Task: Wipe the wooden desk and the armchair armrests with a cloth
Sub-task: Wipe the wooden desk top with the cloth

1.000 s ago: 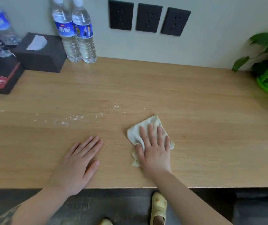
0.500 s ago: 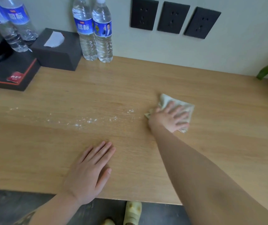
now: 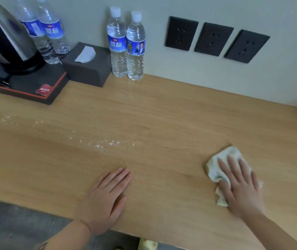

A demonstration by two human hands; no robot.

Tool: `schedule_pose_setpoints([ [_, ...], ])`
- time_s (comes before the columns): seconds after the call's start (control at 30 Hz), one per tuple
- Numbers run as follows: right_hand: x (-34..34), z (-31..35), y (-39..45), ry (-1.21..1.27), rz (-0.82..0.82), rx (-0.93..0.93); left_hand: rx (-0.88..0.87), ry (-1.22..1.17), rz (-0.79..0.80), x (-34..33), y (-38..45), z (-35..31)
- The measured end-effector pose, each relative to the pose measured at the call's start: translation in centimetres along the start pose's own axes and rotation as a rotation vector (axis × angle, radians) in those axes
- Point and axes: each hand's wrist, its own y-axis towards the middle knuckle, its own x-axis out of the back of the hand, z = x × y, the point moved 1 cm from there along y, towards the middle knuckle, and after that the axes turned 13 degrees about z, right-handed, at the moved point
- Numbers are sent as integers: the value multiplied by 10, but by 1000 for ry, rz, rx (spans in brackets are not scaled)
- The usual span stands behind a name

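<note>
The right hand [image 3: 239, 186] lies flat with its fingers spread out, pressing down on a pale cloth [image 3: 224, 163] on the wooden table [image 3: 162, 114]. It is not gripping the cloth, only pushing on it with an open palm. The cloth is crumpled, and most of it sticks out past the fingertips, away from the person, with a small bit poking out by the thumb. Its long way runs from the wrist side up past the fingertips, tilted a little to the left.

The left hand [image 3: 106, 197] is also open and flat, fingers close together, resting on the bare table near the front edge. It holds nothing. It is well apart from the right hand and the cloth.

Just past the left hand's fingertips there is a line of white crumbs [image 3: 106, 143] on the table, running off to the left.

Far beyond the left hand, by the wall, stand two water bottles [image 3: 126, 46] touching each other, both upright with caps on and water inside. Left of them is a dark tissue box [image 3: 88, 67] with a white tissue [image 3: 86, 54] sticking out. Further left, a kettle [image 3: 5, 38] sits on a black tray [image 3: 39, 87], with two more bottles [image 3: 48, 33] behind it.
</note>
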Motion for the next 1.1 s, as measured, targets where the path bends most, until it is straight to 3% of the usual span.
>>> schedule_pose_setpoints([
  [0.1, 15, 50, 46, 361, -66, -680, -31, -7, -30, -1, 2, 1],
  [0.17, 33, 106, 80, 551, -15, -839, -20, 3, -26, -2, -1, 1],
  [0.23, 34, 163, 106, 462, 15, -664, 10, 4, -29, -1, -1, 2],
  [0.37, 16, 235, 100, 62, 94, 15, 58, 11, -23, 2, 0, 2],
  [0.5, 6, 179, 52, -208, 152, 440, 96, 35, 55, 2, 3, 5],
  [0.6, 2, 110, 18, -296, 165, 530, 48, 64, 77, 3, 1, 10],
  [0.67, 1, 75, -2, -274, 136, 443, -11, 157, 106, 8, -7, 23],
  [0.73, -3, 64, -13, -160, 113, 213, -63, 219, 106, 13, -20, 44],
  [0.83, -13, 104, 6, 135, -24, -388, -49, 234, 120, 16, -39, 80],
  [0.9, -6, 158, 31, 377, -49, -804, 62, 215, 129, 18, -48, 100],
  [0.93, 0, 183, 42, 486, -32, -920, 129, 203, 123, 18, -52, 109],
  [1.0, 8, 228, 60, 586, -7, -950, 235, 178, 79, 17, -60, 126],
  [1.1, 2, 292, 69, 516, -18, -772, 366, 141, -3, 21, -70, 148],
])
